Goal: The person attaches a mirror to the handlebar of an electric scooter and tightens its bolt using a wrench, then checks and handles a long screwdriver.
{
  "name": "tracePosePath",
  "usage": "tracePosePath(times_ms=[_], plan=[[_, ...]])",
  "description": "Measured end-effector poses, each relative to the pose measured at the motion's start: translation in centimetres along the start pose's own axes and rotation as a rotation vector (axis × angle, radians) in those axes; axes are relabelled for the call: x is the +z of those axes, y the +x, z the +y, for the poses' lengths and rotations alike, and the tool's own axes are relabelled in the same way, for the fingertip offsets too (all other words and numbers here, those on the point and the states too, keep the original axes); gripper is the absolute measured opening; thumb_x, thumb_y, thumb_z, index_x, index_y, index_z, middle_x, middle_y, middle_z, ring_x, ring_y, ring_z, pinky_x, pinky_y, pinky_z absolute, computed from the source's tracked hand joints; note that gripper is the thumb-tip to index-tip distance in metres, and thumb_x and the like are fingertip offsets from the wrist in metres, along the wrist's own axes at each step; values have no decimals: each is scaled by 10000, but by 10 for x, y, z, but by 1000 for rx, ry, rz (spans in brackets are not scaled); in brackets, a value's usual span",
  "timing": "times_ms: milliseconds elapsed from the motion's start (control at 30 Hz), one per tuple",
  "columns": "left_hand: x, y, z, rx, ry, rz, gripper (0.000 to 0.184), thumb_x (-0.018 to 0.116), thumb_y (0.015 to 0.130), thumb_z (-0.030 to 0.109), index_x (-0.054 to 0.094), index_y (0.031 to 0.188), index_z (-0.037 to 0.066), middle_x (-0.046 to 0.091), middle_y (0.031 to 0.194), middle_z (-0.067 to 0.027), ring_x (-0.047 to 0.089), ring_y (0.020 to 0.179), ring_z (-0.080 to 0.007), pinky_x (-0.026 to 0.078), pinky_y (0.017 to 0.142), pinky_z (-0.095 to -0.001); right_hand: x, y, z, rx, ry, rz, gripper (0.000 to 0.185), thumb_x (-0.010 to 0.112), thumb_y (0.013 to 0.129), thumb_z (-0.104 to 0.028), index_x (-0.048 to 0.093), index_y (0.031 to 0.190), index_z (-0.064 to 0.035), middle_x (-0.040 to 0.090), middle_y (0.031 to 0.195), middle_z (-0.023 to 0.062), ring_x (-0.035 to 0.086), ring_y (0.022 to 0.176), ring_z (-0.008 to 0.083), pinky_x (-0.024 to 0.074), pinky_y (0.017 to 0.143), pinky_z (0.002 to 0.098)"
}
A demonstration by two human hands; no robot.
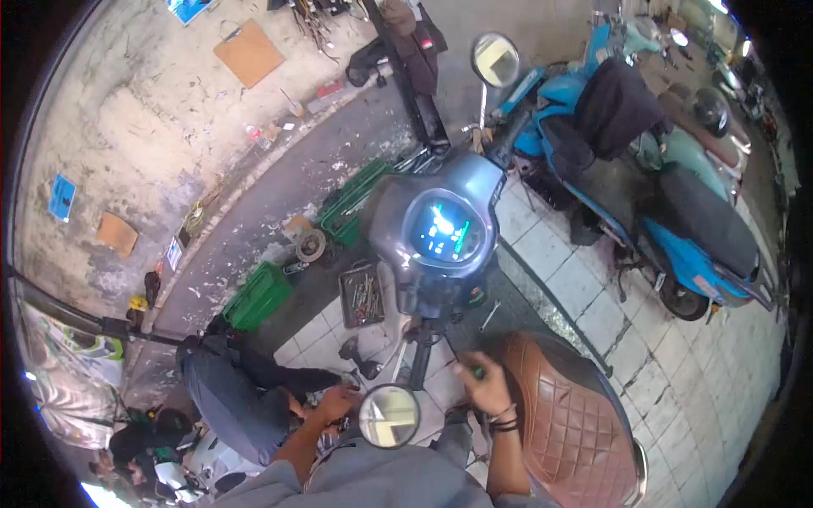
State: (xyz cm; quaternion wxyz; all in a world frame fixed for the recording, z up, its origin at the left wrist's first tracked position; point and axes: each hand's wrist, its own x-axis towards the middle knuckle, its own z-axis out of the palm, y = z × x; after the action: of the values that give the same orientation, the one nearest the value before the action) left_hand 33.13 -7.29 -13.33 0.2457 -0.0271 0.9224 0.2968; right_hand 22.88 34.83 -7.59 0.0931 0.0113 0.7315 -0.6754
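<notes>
A grey scooter with a lit round display stands in front of me. My right hand, with bands at its wrist, is raised beside the front of the brown quilted seat. Its fingers are curled round a small dark green object that I cannot make out. My left hand is just left of the round mirror, near the handlebar's grip. Its fingers look bent, but they are too small and blurred to show whether anything is between them.
A person in dark clothes crouches at the left. Beyond the scooter are a tray of tools, a green bin and another green crate along the wall. A blue scooter is parked at the right on white tiles.
</notes>
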Motion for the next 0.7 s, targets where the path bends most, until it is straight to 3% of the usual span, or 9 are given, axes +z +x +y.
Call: tracePosePath(times_ms=[33, 133, 200, 233, 433, 500, 567, 600, 700], plan=[[1, 2, -25, -186, -194, -24, 459, 693, 910, 365, 739, 1227, 37, 759, 1082, -256, 738, 1041, -420, 579, 890, -459, 14, -14, -4, 64, -69, -66, 453, 828, 924, -293, 729, 1279, -31, 723, 933, 83, 603, 831, 131, 512, 761, 308], [23, 3, -165, -253, -58, -56, 523, 685, 904, 414, 728, 1250, 25, 771, 1088, -236, 753, 1032, -378, 586, 894, -452, 51, -34, -12, 272, -123, -124, 487, 817, 923, -247, 702, 1347, -37, 710, 940, 71, 598, 812, 114, 518, 751, 297], [33, 7, -243, -124, 106, -84, 570, 667, 909, 419, 697, 1311, 16, 763, 1129, -232, 736, 1059, -387, 585, 890, -481, 71, -40, 6, 9, -127, -8, 504, 822, 905, -325, 711, 1194, 74, 776, 1067, 181, 710, 823, 175, 557, 773, 308], [39, 7, -270, -142, 139, -129, 537, 656, 917, 401, 693, 1289, 15, 756, 1107, -228, 731, 1033, -377, 580, 863, -476, 79, -39, 13, -1, -170, 1, 489, 798, 912, -368, 711, 1131, 61, 773, 1034, 184, 713, 810, 195, 555, 752, 330], [-2, 51, -315, -295, -230, -363, 352, 590, 968, 296, 665, 1154, 7, 712, 976, -200, 702, 878, -317, 548, 706, -443, 136, -37, -28, 284, -925, 271, 604, 724, 891, -605, 729, 844, -3, 737, 856, 215, 720, 775, 343, 536, 698, 472], [-18, 73, -331, -331, -428, -415, 298, 568, 984, 260, 656, 1109, 5, 697, 932, -191, 693, 826, -296, 538, 653, -432, 151, -36, -66, 479, -877, 352, 574, 776, 862, -590, 767, 1027, -40, 758, 951, 214, 703, 945, 371, 540, 861, 465], [-30, 97, -346, -340, -810, -380, 252, 546, 1001, 225, 647, 1065, 2, 682, 888, -182, 683, 775, -276, 527, 601, -422, 156, -36, -58, 536, -686, 407, 634, 763, 882, -602, 734, 1104, -9, 735, 1001, 206, 692, 952, 324, 540, 866, 434], [-45, 96, -333, -322, -1078, -210, 207, 617, 1007, 206, 661, 1017, 4, 680, 787, -120, 680, 677, -233, 538, 587, -374, 158, -34, -48, 538, -539, 443, 664, 756, 893, -608, 718, 1142, 6, 723, 1026, 202, 686, 955, 301, 539, 869, 419], [-87, 102, -292, -481, -1020, -12, 205, 632, 1011, 212, 666, 1014, 10, 708, 846, -137, 704, 726, -249, 565, 617, -385, 164, -39, -23, 542, -184, 583, 760, 736, 923, -627, 670, 1257, 53, 689, 1102, 190, 670, 965, 230, 539, 876, 373]])
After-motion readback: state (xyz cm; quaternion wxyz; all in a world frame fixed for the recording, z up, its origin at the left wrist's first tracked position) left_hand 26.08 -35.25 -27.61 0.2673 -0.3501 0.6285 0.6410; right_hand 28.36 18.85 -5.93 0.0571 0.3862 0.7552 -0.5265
